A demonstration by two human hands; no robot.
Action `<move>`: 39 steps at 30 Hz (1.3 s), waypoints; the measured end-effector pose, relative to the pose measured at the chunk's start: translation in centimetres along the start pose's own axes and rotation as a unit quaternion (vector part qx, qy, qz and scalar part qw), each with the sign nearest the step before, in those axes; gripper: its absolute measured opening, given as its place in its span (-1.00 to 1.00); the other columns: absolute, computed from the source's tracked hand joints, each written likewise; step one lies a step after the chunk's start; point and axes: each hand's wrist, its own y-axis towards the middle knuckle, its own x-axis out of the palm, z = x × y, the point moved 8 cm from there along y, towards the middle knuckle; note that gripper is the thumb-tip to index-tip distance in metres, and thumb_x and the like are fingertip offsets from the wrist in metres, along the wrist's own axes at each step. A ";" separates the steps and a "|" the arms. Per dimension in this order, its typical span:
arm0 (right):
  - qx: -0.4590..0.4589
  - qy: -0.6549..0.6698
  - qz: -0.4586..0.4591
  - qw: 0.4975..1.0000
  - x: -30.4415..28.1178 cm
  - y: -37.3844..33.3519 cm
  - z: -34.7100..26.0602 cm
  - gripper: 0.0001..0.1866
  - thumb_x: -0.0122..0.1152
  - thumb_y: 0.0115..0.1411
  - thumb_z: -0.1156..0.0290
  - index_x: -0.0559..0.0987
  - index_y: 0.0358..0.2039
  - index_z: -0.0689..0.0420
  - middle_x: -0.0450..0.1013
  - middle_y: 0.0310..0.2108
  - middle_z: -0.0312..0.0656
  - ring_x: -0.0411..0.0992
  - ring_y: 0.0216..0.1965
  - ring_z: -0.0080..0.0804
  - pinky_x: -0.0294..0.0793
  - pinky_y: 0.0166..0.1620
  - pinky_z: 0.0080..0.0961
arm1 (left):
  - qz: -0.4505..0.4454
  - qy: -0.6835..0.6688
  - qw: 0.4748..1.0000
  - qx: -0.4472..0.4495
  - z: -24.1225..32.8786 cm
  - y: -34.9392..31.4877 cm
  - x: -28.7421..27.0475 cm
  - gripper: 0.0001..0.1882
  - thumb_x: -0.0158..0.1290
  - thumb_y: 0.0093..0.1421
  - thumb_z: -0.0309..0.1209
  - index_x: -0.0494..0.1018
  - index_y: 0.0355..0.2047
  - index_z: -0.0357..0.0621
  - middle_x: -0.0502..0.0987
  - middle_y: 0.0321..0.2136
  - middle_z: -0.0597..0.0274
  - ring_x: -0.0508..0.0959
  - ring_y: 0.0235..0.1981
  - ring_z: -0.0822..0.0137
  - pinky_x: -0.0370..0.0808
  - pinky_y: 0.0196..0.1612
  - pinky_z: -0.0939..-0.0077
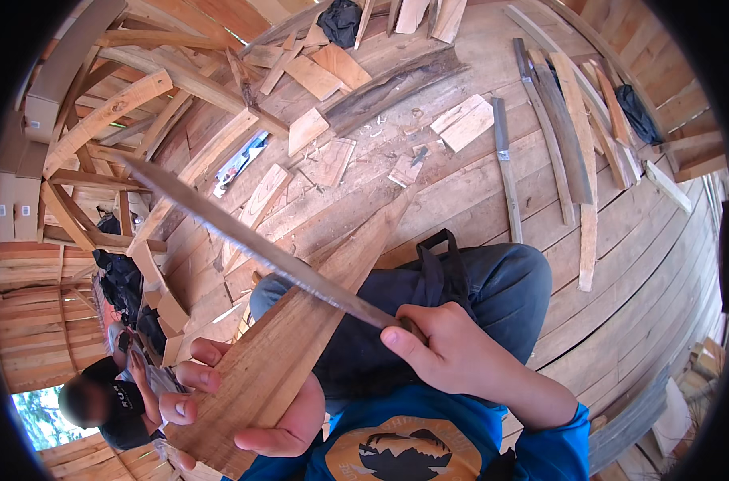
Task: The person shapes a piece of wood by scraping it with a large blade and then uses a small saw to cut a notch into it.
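Gripping from below: left hand (298, 413), fingers curled apart along the left edge of a tapered wooden board (272, 361), thumb at its right side.
Right hand: closed around the handle of a long blade (260, 254), thumb laid along the grip (413, 327).
Board: slanted over the lap, wide end low in the left hand, narrow tip up and to the right.
Blade: crossing above the board toward the upper left; whether it touches the wood, or has teeth, I cannot tell.
Lap: dark cloth (400, 289) with a looped strap, between knees in blue jeans (512, 289).
Plank floor (621, 297): a dark hollowed slab (396, 90) and pale offcuts (463, 123) ahead; long wooden strips (577, 144) to the right.
Left side: a timber frame (112, 104) of curved and straight pieces.
Lower left: another person (128, 409) in a black shirt.
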 end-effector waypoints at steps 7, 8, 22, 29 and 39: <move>0.045 -0.265 0.135 0.954 -3.8 1.2 5.0 -0.39 0.03 0.27 -0.12 0.49 -0.56 0.26 0.44 -0.69 0.08 0.50 -0.57 0.10 0.51 -0.46 -0.08 | 0.000 0.016 1.000 0.002 0.1 -0.1 -0.7 -0.48 0.10 0.16 -0.33 0.21 0.10 0.41 0.19 -0.09 0.31 0.29 -0.12 0.21 0.23 0.02 0.17; 0.068 -0.279 0.142 0.947 -4.4 1.4 6.0 -0.39 0.03 0.27 -0.11 0.49 -0.57 0.26 0.44 -0.69 0.09 0.50 -0.56 0.12 0.51 -0.45 -0.07 | 0.002 0.016 1.000 0.003 0.2 -0.2 -0.7 -0.49 0.10 0.16 -0.32 0.21 0.10 0.40 0.19 -0.09 0.31 0.28 -0.11 0.21 0.23 0.03 0.16; 0.093 -0.006 0.059 0.994 -1.0 1.1 4.9 -0.34 -0.06 0.34 -0.09 0.48 -0.54 0.34 0.37 -0.68 0.07 0.43 -0.57 -0.01 0.40 -0.42 -0.24 | -0.011 0.053 0.998 -0.027 -0.4 0.3 -0.6 -0.51 0.04 0.23 -0.26 0.19 0.14 0.38 0.17 -0.06 0.29 0.29 -0.06 0.23 0.18 0.15 0.15; 0.025 -0.207 0.068 0.976 -1.5 1.3 1.2 -0.36 -0.02 0.30 -0.12 0.52 -0.56 0.28 0.46 -0.64 0.10 0.49 -0.51 0.16 0.50 -0.35 -0.09 | 0.012 0.045 0.998 -0.040 -0.7 -0.2 -1.6 -0.49 0.03 0.23 -0.26 0.17 0.16 0.37 0.18 -0.05 0.28 0.29 -0.06 0.20 0.19 0.16 0.14; 0.169 -0.281 0.163 0.930 -6.2 1.6 10.3 -0.35 -0.03 0.29 -0.12 0.53 -0.54 0.30 0.49 -0.53 0.18 0.51 -0.36 0.16 0.50 -0.23 -0.04 | 0.010 0.056 0.998 -0.026 -0.8 0.4 -1.4 -0.50 0.04 0.21 -0.28 0.19 0.14 0.37 0.18 -0.06 0.28 0.29 -0.07 0.20 0.21 0.09 0.19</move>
